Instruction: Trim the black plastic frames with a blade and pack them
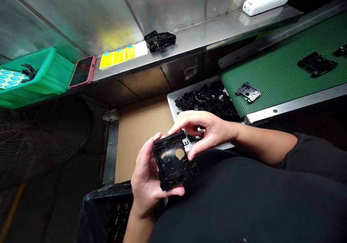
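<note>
Steel shelf [206, 37] and green conveyor belt [282, 80] beyond two hands holding a black plastic frame [170, 163].
Along the shelf lie a black moulded part [159, 40], yellow label sheets [119, 56], a phone in a pink case [82, 71] and a white device [267, 1]. A green bin [35, 80] sits at the shelf's left end. A white tray [170, 98] heaped with black parts [206, 102] meets the belt's near edge; two more parts [248, 92] lie on the belt. The frame is held just in front of the tray's corner, its flat face showing. The left hand [146, 178] is closed around it; the right hand [210, 131] curves over its top edge (whether that hand grips, I cannot tell).
</note>
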`<state>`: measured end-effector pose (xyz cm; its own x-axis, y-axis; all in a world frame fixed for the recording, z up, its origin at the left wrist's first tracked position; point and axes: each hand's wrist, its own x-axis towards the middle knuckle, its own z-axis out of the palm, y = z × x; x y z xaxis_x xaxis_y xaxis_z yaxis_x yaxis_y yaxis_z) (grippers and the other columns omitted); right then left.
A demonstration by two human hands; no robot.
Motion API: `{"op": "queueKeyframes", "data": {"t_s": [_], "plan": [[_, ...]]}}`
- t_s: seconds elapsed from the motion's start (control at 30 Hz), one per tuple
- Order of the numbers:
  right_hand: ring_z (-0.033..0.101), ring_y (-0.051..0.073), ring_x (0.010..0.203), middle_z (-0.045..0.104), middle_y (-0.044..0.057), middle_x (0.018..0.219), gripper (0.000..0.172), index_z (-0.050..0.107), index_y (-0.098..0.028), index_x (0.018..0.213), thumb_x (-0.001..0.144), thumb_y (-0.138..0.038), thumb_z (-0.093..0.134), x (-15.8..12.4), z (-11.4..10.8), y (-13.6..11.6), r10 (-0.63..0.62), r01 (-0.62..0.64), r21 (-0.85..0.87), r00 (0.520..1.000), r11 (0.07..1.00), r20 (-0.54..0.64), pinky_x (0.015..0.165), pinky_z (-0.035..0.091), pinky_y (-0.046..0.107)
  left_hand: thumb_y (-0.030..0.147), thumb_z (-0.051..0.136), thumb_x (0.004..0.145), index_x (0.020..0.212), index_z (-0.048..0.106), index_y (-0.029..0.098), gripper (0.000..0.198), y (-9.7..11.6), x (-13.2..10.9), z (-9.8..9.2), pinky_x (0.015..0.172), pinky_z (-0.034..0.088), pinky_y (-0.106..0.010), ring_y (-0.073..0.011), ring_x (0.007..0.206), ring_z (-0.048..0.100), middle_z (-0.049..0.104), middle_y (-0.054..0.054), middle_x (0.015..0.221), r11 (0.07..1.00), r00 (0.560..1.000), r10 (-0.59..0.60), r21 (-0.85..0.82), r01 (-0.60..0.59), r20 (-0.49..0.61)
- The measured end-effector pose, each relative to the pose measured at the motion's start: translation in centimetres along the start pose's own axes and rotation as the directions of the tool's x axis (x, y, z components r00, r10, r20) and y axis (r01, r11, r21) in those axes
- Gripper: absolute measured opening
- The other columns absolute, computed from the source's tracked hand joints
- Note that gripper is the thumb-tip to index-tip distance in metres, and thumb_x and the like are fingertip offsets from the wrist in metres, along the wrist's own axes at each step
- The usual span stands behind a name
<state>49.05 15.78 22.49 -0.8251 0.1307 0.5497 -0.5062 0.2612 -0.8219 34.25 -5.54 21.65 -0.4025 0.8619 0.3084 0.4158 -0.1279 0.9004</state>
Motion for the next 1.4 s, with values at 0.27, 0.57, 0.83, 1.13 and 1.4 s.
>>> {"op": "queueKeyframes", "data": {"t_s": [0.27,0.57,0.83,1.13,1.4], "plan": [[0.037,0.006,0.059,0.06,0.001,0.099,0.063,0.061,-0.023,0.133,0.078,-0.044,0.085,-1.6,1.1,0.0,-0.015,-0.012,-0.101,0.966,0.995,-0.26,0.056,0.041,0.022,0.057,0.091,0.052,0.15,0.043,0.039,0.11,0.4,-0.3,0.8,0.121,0.036,-0.056,-0.0355,0.144,0.043,0.048,-0.006,0.154,0.999,0.991,0.01,-0.041,-0.016,-0.133],[0.062,0.015,0.084,0.068,0.007,0.101,0.05,0.065,-0.02,0.13,0.085,-0.034,0.08,-2.8,3.8,-1.1,-0.077,0.057,-0.121,0.984,0.991,-0.163,0.066,0.055,0.026,0.056,0.094,0.046,0.141,0.049,0.03,0.108,1.9,-0.6,1.8,0.113,0.049,-0.042,-0.0305,0.132,0.055,0.053,-0.008,0.141,0.999,0.957,-0.009,-0.054,-0.007,-0.29],[0.057,0.012,0.066,0.067,0.002,0.084,0.032,0.074,-0.019,0.108,0.081,-0.034,0.084,-3.0,5.3,-1.6,0.057,-0.095,-0.104,0.944,0.99,-0.324,0.055,0.048,0.025,0.062,0.086,0.061,0.143,0.041,0.029,0.1,2.7,-2.0,2.1,0.108,0.053,-0.044,-0.033,0.131,0.057,0.055,-0.012,0.143,0.947,0.935,-0.303,-0.166,0.275,-0.182],[0.056,0.012,0.067,0.063,0.0,0.077,0.028,0.074,-0.016,0.093,0.077,-0.035,0.086,-4.0,6.7,-1.8,0.287,-0.302,0.036,0.857,0.953,-0.428,0.056,0.045,0.024,0.057,0.075,0.078,0.133,0.054,0.03,0.065,1.8,-2.5,3.1,0.115,0.047,-0.046,-0.0275,0.127,0.061,0.066,-0.005,0.132,0.746,0.851,-0.524,-0.467,0.474,0.027],[0.054,0.011,0.062,0.064,-0.001,0.074,0.028,0.074,-0.015,0.089,0.074,-0.034,0.088,-4.3,6.9,-1.8,0.391,-0.388,0.096,0.821,0.917,-0.415,0.054,0.042,0.024,0.05,0.071,0.085,0.126,0.061,0.03,0.046,1.4,-3.1,3.5,0.113,0.046,-0.045,-0.023,0.122,0.063,0.069,-0.002,0.125,0.677,0.825,-0.562,-0.544,0.496,0.053]]}}
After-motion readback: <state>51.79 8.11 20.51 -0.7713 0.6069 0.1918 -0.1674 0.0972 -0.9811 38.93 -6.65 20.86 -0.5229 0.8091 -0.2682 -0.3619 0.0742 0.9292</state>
